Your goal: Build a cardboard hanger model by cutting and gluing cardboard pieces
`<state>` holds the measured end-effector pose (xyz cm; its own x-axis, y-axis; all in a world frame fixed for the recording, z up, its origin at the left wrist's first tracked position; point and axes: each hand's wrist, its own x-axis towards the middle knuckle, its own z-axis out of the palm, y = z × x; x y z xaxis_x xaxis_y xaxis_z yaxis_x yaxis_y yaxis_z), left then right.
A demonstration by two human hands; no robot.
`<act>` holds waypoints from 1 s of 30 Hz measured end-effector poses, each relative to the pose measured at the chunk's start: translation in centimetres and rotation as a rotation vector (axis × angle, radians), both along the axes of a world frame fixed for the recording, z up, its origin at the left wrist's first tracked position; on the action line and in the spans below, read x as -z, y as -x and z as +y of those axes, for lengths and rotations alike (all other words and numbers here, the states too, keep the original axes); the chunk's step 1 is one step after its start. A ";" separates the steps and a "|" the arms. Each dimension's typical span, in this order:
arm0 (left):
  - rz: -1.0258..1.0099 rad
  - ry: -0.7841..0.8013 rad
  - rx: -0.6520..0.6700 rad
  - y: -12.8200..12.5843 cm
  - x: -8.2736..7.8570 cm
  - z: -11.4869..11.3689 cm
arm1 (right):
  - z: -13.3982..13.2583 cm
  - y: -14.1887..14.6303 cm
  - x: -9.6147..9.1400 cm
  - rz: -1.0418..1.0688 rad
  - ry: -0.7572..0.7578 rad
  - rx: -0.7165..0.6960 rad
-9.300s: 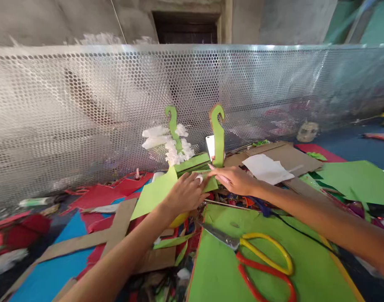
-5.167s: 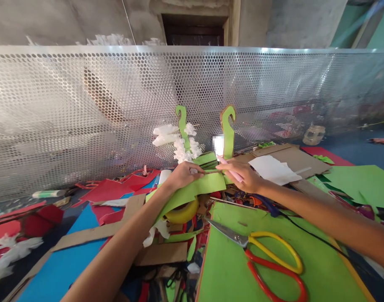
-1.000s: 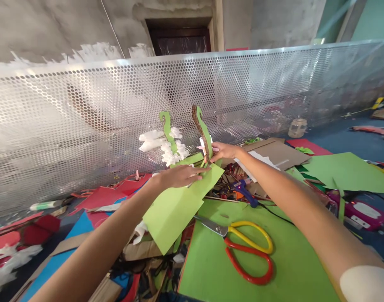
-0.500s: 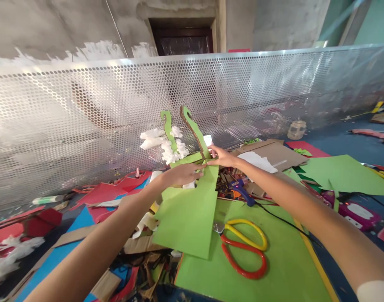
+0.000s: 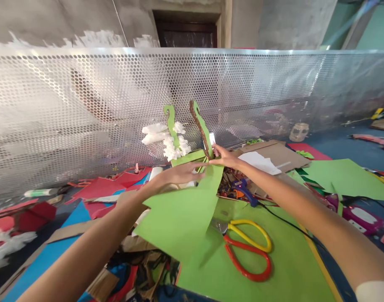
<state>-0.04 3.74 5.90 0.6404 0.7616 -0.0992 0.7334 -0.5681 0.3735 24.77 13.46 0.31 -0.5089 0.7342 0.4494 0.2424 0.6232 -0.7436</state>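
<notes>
My right hand (image 5: 225, 158) is closed at the base of an upright, hook-topped green cardboard strip (image 5: 202, 129), where the top of a green paper sheet (image 5: 182, 218) meets it. My left hand (image 5: 186, 173) lies with fingers stretched out against the upper part of that sheet, pointing toward my right hand. The sheet hangs down toward me, with a notched left edge. Behind my left hand stands a second curled green strip (image 5: 171, 121), with white crumpled tufts (image 5: 176, 147) around it. Scissors (image 5: 253, 251) with one yellow and one red handle lie below my hands.
A blue glue gun (image 5: 246, 192) with a black cord rests right of the sheet. Larger green board (image 5: 292, 268) lies underneath the scissors. Red paper scraps (image 5: 116, 186) are on the left, a purple device (image 5: 363, 216) on the right. A perforated metal screen (image 5: 116, 100) closes off the back.
The green sheet's lower part has swung left and lifted. My left hand's fingers have straightened, and the strip in my right hand has shifted slightly right. The view has tilted a little.
</notes>
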 end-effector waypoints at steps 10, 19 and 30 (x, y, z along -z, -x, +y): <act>0.046 -0.336 -0.227 2.5 -1.1 -0.8 | 0.9 -0.4 0.0 -0.011 0.029 -0.142; 0.351 -0.441 0.253 1.0 0.8 -1.4 | 0.2 -0.4 -1.5 -0.029 0.027 -0.243; 0.244 -0.442 0.249 0.5 1.3 0.5 | 0.7 1.0 -2.3 -0.054 0.072 -0.340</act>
